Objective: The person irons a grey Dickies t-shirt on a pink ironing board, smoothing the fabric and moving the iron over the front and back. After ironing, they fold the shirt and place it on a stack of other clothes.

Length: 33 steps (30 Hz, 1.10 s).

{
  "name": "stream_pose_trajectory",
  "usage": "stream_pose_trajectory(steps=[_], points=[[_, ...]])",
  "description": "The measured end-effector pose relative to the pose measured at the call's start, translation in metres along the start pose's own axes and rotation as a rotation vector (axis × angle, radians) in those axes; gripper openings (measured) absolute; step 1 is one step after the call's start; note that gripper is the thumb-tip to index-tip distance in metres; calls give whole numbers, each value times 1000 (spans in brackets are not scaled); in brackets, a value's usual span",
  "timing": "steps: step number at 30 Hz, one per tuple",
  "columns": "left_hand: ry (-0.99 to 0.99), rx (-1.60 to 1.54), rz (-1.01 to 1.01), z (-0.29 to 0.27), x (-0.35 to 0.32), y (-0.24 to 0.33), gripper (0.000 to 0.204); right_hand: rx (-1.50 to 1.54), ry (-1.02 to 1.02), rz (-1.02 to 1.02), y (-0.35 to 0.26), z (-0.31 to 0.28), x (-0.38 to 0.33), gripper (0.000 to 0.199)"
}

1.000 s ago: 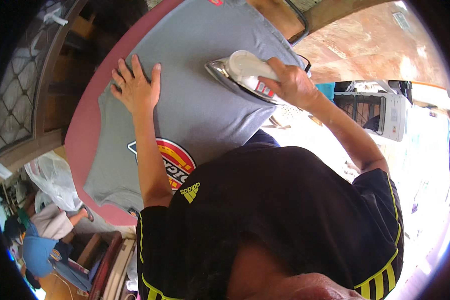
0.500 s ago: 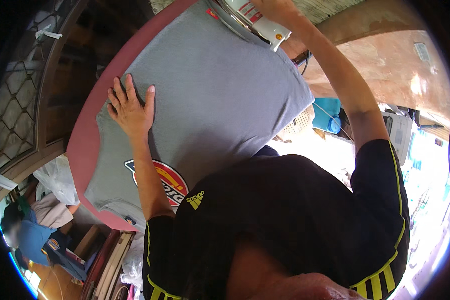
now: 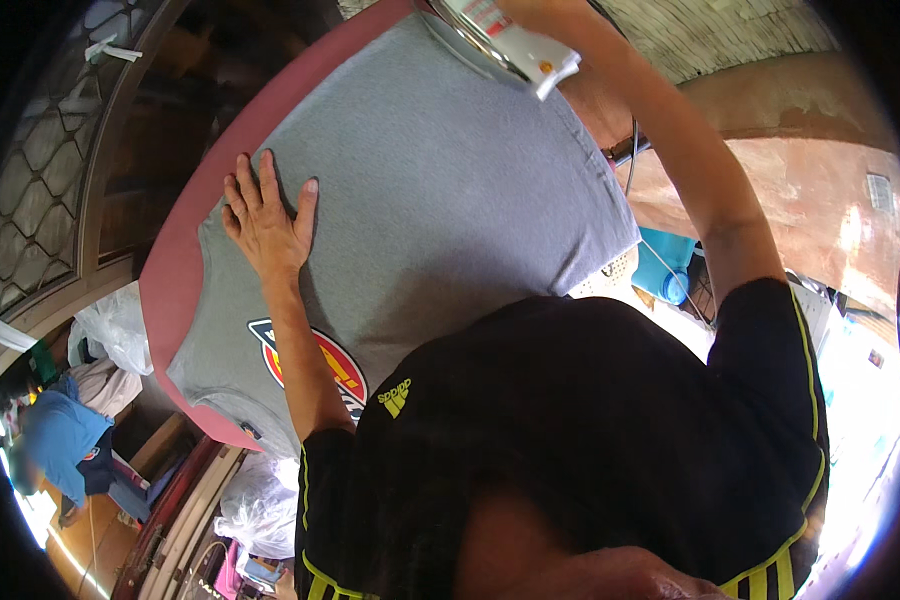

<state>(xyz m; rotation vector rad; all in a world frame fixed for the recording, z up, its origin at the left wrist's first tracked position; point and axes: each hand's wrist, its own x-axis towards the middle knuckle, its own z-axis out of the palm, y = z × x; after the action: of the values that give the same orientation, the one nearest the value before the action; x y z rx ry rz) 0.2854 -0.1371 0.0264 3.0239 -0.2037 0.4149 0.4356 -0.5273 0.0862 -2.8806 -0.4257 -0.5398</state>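
Left grip [image 3: 265, 225] flattens one grey shirt [image 3: 450, 190]; right holds one iron [image 3: 505, 35].

Strong daylight pours in from the lower right, where the ground blows out to white glare, while the upper left behind the lattice window [image 3: 40, 170] sits in deep shade. The grey T-shirt [image 3: 450, 200] is evenly and softly lit, with a faint shadow beside the left hand [image 3: 265, 220]. The fisheye bends straight edges toward a black rim, the near dark shirt [image 3: 590, 440] is soft, and the iron [image 3: 500, 30] is cut by the top edge.
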Motion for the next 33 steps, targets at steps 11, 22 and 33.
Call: stream_pose_trajectory(steps=[11, 22, 33], points=[[15, 12, -7, 0, -1, 1, 73, 240, -120, 114, -32, -58, -38, 43], [10, -2, -7, 3, -5, -6, 74, 230, -122, 143, -43, -40, 21, 49], [14, 31, 14, 9, -2, -8, 76, 296, -116, 288, -55, -123, -212, 39]])
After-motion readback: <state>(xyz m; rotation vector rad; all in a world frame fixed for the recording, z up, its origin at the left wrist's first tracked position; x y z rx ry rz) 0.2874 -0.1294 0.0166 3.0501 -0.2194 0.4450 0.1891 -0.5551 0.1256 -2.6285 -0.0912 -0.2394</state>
